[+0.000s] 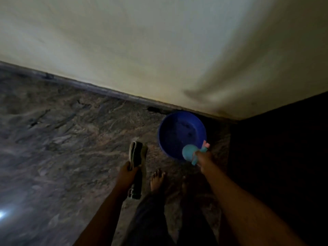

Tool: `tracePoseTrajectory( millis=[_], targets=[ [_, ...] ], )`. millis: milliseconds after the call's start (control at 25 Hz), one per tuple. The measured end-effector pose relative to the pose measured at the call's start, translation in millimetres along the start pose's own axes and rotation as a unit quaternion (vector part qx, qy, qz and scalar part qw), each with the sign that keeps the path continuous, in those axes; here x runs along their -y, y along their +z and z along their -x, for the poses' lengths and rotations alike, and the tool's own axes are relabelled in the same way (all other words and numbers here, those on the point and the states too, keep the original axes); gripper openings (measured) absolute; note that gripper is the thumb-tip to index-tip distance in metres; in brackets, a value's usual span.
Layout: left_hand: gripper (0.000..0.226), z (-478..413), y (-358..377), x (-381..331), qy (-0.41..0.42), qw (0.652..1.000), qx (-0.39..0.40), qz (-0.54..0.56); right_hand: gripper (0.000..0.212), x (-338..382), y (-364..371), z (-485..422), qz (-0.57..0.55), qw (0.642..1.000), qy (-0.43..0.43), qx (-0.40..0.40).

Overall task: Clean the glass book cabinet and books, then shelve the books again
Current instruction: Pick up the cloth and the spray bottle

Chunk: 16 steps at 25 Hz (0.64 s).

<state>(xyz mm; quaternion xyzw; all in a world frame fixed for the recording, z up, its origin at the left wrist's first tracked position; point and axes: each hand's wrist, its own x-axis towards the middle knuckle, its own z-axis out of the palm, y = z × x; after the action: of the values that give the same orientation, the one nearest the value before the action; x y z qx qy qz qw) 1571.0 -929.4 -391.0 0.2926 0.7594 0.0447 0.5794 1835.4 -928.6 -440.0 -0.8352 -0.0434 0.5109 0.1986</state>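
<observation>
Gloom is the hazard in the head view: the blue basin (177, 132) sits on the stone floor (71, 139) near the wall (159, 50), just ahead of a bare foot (157, 180), and a blind step could tip it. The left hand (126, 174) grips a folded cloth (136, 153); the right hand (204, 157) curls round a teal spray bottle (190, 152) above the basin's near rim. Nothing shows inside the basin. The cabinet (284, 148) is probably the dark block at the floor's right edge.

Folded dark cloth (137, 153) upright, teal spray bottle (190, 152) at blue basin's (177, 128) near rim
</observation>
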Motion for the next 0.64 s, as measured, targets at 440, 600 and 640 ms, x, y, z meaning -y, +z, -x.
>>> tracePoseTrajectory(
  millis=[440, 600, 640],
  targets=[
    [0.03, -107, 152, 30, -0.077, 0.994, -0.037, 0.068, 0.057, 16, 66, -244, -0.019, 0.994, 0.018, 0.107],
    [0.033, -123, 182, 21, -0.08, 0.991, -0.029, 0.108, 0.052, 4, 74, -271, -0.028, 0.992, 0.021, 0.12],
    [0.032, -124, 185, 17, -0.078, 0.99, -0.026, 0.116, 0.051, 1, 74, -268, -0.038, 0.993, 0.032, 0.111]
  ],
)
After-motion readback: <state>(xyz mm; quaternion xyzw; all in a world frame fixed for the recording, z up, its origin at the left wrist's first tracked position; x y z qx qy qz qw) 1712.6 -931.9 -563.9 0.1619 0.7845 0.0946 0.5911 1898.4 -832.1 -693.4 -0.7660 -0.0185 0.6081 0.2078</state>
